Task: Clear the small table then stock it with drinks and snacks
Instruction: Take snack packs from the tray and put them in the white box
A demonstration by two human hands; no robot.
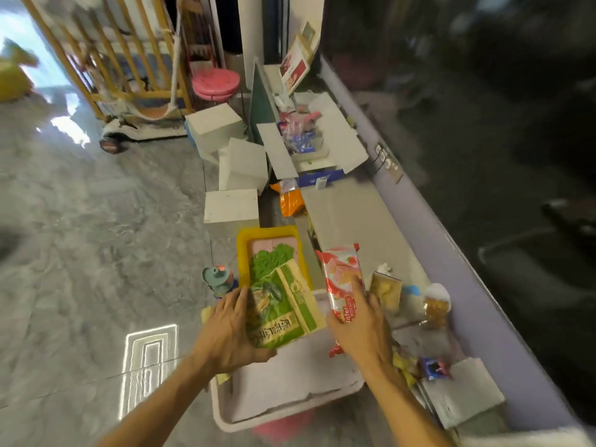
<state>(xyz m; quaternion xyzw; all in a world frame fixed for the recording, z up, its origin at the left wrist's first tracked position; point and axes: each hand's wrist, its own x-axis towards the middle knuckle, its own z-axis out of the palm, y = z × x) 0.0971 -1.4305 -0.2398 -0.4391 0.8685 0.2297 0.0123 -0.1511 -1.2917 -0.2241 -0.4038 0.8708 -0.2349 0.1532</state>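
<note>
The person leans over a small white bench with both bare arms stretched forward. The left hand holds a green snack bag by its near edge – the fingers are clamped on it, thumb under and the other fingers on the left side. The bag is tilted and hangs above the far part of the bench, partly over a yellow tray that stands just behind. The right hand grips a red and white wafer packet (the word "Wafer" is readable on it); the fingers are closed around its lower half, with the index finger lying along the packet. The packet stands almost upright over the right side of the bench. To the right, near the purple wall base, lie several small snack packs – blurred, so I cannot tell what they are.
</note>
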